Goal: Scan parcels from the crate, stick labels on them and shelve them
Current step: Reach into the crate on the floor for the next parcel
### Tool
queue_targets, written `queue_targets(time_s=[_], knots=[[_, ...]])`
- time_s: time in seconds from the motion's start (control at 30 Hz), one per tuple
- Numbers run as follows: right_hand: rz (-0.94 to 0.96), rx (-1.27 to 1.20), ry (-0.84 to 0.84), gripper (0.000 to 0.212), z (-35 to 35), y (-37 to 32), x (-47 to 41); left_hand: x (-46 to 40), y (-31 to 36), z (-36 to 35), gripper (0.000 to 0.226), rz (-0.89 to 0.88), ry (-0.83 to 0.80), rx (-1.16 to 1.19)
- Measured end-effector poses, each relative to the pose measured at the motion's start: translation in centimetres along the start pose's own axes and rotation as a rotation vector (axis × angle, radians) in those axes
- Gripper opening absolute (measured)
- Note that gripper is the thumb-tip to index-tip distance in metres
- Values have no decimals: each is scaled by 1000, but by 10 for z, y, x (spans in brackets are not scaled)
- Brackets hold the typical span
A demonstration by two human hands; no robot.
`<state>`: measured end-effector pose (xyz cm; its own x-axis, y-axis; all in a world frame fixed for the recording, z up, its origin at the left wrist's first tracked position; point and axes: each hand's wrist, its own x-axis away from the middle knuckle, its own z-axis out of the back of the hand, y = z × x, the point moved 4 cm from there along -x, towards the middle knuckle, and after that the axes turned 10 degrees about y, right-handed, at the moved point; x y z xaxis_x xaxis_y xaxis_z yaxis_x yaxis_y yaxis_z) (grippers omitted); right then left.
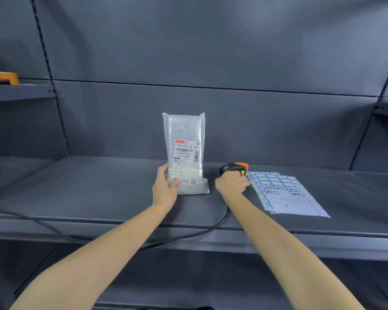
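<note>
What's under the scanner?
The grey shelf lies under the scanner, and the top corner of the label sheets sits beside it. The right hand wraps the handle, so the spot right beneath is hidden. Its black cable trails off the shelf edge.

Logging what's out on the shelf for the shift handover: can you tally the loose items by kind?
Parcel: 1, upright, held by the left hand
Barcode scanner: 1, held by the right hand
Stack of label sheets: 1; sheet number unclear
Total: 3
</note>
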<state>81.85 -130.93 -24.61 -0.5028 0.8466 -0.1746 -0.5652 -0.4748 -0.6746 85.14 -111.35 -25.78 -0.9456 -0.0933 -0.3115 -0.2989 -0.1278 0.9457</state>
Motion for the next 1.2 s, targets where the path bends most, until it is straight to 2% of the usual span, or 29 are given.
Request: queue_targets(time_s=[0.13,0.27,0.33,0.4,0.47,0.53,0.67,0.77,1.2], knots=[[-48,70,7,59,0,3,-5,2,0,0,51,0,1,11],[-63,-22,21,55,7,3,2,0,-2,4,50,22,-24,7],[-79,-190,30,53,16,-4,6,-2,-3,4,48,40,-29,8],[-101,-555,-20,48,27,-11,20,-3,-3,4,47,46,-30,22],[-114,-918,-112,29,45,-14,46,-3,-3,4,47,35,-31,35],[-60,-1041,-205,13,61,-14,75,-3,-4,4,45,6,-31,43],[107,-1016,-288,6,67,-15,116,-6,-6,5,43,-29,-28,32],[158,-942,-304,5,55,-12,130,-7,-7,5,43,-36,-31,32],[197,-881,-281,7,40,-9,140,-9,-11,3,45,-18,-56,58]])
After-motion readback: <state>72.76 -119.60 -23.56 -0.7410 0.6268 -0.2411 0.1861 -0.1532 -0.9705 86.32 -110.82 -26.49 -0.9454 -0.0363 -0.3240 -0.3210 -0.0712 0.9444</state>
